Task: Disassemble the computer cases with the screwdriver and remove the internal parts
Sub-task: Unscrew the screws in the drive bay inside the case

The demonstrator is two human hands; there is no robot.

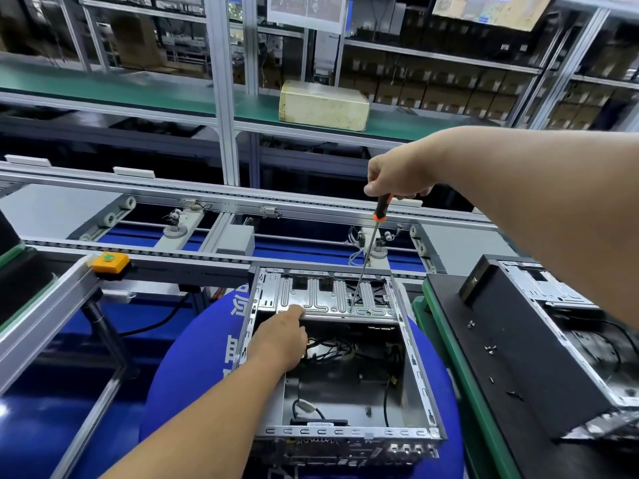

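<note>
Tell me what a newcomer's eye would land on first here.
First, the long screwdriver at centre, gripped by the right hand, its tip down on the metal drive bracket of the open computer case. Next, the left hand resting at that bracket's near edge. Loose screws lie on the black panel to the right.

Factory assembly line: conveyor point(242, 205), racking point(221, 98)

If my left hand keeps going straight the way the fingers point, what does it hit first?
Most likely the ribbed metal drive bracket at the far end of the open computer case. The left hand points forward and its fingertips already look to be at the bracket's near edge, though depth is hard to judge from this view.
</note>
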